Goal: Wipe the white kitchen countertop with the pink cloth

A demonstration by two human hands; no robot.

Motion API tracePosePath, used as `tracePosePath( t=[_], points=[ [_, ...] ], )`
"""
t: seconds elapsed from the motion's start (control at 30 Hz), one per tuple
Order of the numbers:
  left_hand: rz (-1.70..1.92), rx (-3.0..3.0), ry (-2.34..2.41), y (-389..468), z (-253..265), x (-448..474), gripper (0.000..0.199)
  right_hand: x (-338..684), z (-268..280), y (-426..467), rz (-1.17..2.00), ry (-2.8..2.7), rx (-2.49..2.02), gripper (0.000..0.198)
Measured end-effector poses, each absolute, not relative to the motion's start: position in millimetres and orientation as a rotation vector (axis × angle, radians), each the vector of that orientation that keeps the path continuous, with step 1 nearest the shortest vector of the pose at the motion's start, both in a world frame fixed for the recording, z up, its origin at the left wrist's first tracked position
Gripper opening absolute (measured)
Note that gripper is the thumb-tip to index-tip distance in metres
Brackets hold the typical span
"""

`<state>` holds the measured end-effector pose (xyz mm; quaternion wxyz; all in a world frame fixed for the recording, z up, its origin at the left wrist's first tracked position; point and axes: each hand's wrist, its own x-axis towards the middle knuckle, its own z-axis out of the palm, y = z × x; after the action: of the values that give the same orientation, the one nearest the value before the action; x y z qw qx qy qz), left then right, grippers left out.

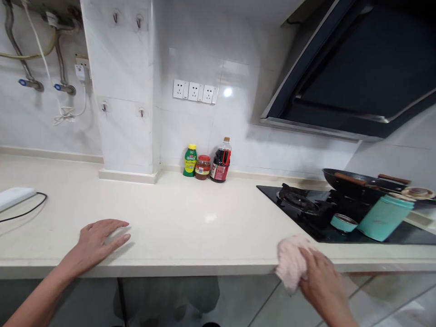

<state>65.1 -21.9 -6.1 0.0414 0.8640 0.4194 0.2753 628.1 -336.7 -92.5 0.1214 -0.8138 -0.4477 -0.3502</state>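
Note:
My right hand [322, 272] is closed on a crumpled pale pink cloth [292, 263] at the front edge of the white countertop [190, 227], just left of the stove. Part of the cloth hangs over the edge, and it looks slightly blurred. On the left, my left hand [98, 238] hovers over or rests lightly on the counter near its front edge; I cannot tell which. Its thumb and fingers are apart with nothing between them.
By the back wall stand a green bottle [190, 161], a red-lidded jar [202, 168] and a dark sauce bottle [220, 163]. The black stove [306, 227] bears a wok [354, 181], a turquoise canister [386, 218] and its cup [344, 223]. A range hood [354, 68] overhangs. A white box [17, 197] trails a cable.

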Motion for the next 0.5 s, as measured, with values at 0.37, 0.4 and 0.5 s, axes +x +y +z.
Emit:
tracePosePath(
  t=[0.37, 0.4, 0.5],
  points=[
    [0.802, 2.652, 1.356, -26.9, -9.8, 60.8, 0.050, 455.3, -94.6, -250.1, -0.841, -1.930, -1.658, 0.078],
    [0.813, 2.665, 1.352, -26.8, -10.8, 59.7, 0.049, 466.7, -95.5, -251.3, -0.765, -1.935, -1.622, 0.077],
    [0.818, 2.706, 1.339, -25.1, -14.9, 56.1, 0.046, 530.7, -102.5, -263.9, -0.429, -1.788, -1.692, 0.068]
  ],
)
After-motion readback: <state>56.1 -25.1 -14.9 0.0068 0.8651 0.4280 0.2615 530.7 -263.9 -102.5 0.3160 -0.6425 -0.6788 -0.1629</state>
